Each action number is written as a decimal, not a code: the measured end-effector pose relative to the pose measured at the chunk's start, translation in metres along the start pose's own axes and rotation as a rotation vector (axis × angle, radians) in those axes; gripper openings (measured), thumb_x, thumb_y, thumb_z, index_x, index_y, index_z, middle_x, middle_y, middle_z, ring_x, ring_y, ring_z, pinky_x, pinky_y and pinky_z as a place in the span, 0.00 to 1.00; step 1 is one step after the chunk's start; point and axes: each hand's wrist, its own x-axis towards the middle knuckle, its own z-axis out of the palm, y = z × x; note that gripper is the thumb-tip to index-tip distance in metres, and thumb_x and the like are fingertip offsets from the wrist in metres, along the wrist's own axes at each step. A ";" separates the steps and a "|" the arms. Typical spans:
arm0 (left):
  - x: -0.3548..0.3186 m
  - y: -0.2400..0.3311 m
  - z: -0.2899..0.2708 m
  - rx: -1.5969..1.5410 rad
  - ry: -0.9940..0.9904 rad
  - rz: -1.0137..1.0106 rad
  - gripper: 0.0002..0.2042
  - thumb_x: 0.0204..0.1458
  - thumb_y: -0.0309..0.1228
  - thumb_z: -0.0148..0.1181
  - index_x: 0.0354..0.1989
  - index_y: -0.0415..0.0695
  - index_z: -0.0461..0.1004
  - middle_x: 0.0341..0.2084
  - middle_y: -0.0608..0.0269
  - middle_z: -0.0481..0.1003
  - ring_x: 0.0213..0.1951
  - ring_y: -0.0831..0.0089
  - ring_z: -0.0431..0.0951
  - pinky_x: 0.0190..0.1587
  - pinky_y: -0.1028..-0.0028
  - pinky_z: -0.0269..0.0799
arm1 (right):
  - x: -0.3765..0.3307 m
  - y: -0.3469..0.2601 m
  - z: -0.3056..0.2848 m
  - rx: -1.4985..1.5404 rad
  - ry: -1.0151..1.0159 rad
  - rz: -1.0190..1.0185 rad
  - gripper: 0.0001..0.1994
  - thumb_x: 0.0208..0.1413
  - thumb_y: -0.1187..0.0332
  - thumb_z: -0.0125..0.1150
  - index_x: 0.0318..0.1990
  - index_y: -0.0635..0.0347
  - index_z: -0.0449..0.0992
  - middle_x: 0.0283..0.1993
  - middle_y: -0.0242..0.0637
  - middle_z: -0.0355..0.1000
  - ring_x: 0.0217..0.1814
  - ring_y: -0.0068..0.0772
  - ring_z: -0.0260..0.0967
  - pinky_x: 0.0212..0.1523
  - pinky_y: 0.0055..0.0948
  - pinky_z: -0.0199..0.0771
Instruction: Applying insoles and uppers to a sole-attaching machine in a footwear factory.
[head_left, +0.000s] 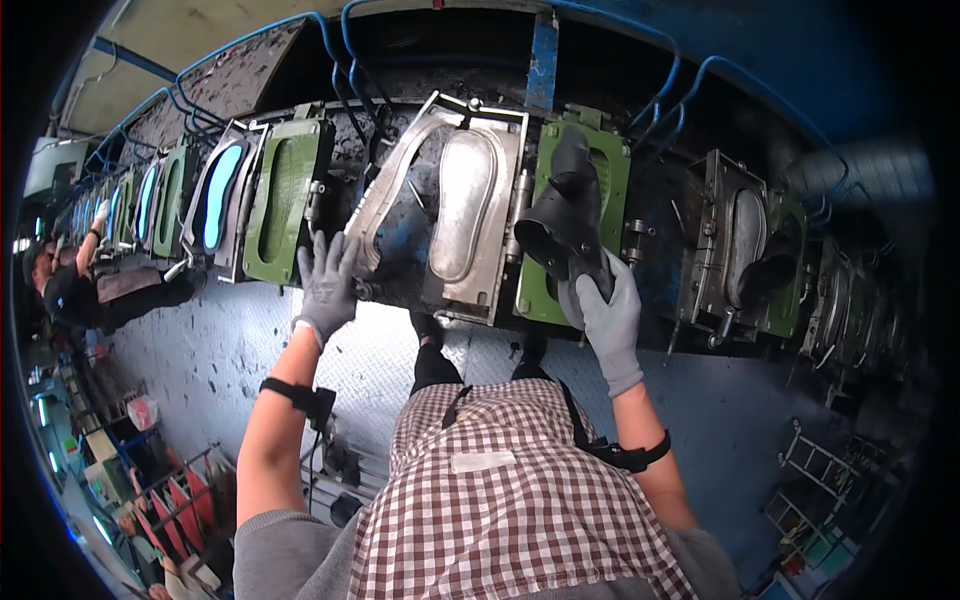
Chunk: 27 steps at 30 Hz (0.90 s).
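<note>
My right hand [608,315], in a grey glove, grips the lower end of a black shoe [568,205]. That shoe lies over a green sole mould [535,285], its dark opening facing left. My left hand [328,285], gloved too, has its fingers spread at the lower left corner of a hinged metal frame [385,195]. It holds nothing; whether it touches the frame I cannot tell. Right of the frame is a shiny metal sole-shaped plate [465,205], hinged beside the green mould. Another green mould [280,205] stands open left of my left hand.
Several more moulds run along the bench, some with light-blue soles [220,195]. A second black shoe [770,270] sits on a mould to the right. Blue bent pipes [640,30] arch behind. At far left a person [100,285] works the same line. A metal rack [815,480] stands lower right.
</note>
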 end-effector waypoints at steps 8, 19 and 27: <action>0.103 0.084 0.055 -1.081 0.153 -0.024 0.30 0.62 0.36 0.57 0.70 0.34 0.60 0.65 0.34 0.65 0.67 0.42 0.65 0.70 0.60 0.60 | 0.004 -0.025 0.067 0.065 -0.018 0.049 0.25 0.64 0.73 0.60 0.67 0.72 0.65 0.61 0.39 0.72 0.59 0.27 0.70 0.64 0.29 0.69; 0.187 0.104 0.043 -1.854 -0.295 -0.514 0.35 0.68 0.56 0.47 0.62 0.30 0.72 0.54 0.56 0.76 0.53 0.72 0.73 0.59 0.71 0.68 | 0.076 -0.038 0.131 0.100 0.219 0.125 0.22 0.63 0.75 0.58 0.64 0.68 0.70 0.48 0.31 0.76 0.32 0.10 0.66 0.35 0.15 0.70; 0.186 0.110 0.040 -1.757 -0.235 -0.597 0.36 0.69 0.56 0.44 0.69 0.33 0.65 0.64 0.56 0.69 0.62 0.69 0.70 0.68 0.68 0.63 | 0.111 -0.021 0.119 0.119 0.339 0.097 0.26 0.62 0.70 0.65 0.65 0.70 0.68 0.51 0.33 0.75 0.43 0.19 0.72 0.43 0.22 0.76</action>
